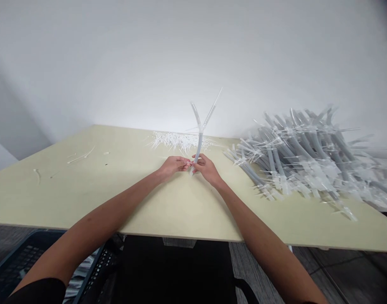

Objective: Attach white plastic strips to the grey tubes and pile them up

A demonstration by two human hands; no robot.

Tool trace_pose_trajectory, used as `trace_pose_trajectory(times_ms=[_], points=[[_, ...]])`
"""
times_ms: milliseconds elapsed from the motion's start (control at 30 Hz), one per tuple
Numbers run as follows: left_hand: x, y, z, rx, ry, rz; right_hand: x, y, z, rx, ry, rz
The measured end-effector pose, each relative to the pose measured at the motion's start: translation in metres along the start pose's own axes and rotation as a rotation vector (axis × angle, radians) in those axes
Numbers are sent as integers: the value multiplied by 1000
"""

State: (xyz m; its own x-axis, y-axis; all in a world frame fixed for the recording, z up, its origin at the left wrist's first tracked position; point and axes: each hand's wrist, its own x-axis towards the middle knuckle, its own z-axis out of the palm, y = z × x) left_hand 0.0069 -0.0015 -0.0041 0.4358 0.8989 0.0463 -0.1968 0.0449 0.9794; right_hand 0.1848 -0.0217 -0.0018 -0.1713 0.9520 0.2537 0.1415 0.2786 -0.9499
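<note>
A Y-shaped piece of soft tubing [199, 141] stands nearly upright above the table, its grey stem down and two clear branches spreading at the top. Thin cable tie tails stick out at its fork. My right hand [207, 169] is closed around the lower stem. On the other side, my left hand [175, 166] pinches a small whitish piece at the tube's lower end; it looks like a cable tie, though the fingers partly cover it. Behind the hands lies a loose heap of white cable ties [177, 141].
A large pile of similar tubing pieces [307, 147] covers the table's right side. Several stray ties [82, 157] and small bits lie at left on the pale tabletop [187, 211]. A wall rises behind. Below the front edge are a dark blue crate [96, 270] and a black chair [174, 270].
</note>
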Motion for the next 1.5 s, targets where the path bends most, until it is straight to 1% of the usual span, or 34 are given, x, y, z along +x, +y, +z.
trace_pose_trajectory(times_ms=[100, 200, 333, 433, 567, 833, 1067, 1200, 1333, 1500], points=[[-1, 1, 0, -11, 8, -5, 0, 0, 0, -8, 0, 1], [-2, 1, 0, -9, -9, 2, 0, -1, 0, -34, -1, 10], [-2, 2, 0, 32, -11, 15, 0, 1, 1, -45, -2, 8], [-2, 3, 0, 79, 9, 13, -1, 0, 1, -17, -10, 8], [-1, 2, 0, 135, -2, 19, -3, -2, 2, 19, -16, 19], [-5, 3, 2, 144, -72, 28, -6, -7, 7, 137, -7, 67], [-8, 8, 4, 232, -60, 18, -7, -6, 4, 247, -23, 82], [-6, 9, 3, 235, -64, 4, -7, -7, 3, 280, -30, 89], [-6, 11, 1, 230, -86, -3, -7, -9, 5, 281, -37, 133], [-11, 17, 4, 253, -137, -68, -7, -10, 7, 314, -41, 216]])
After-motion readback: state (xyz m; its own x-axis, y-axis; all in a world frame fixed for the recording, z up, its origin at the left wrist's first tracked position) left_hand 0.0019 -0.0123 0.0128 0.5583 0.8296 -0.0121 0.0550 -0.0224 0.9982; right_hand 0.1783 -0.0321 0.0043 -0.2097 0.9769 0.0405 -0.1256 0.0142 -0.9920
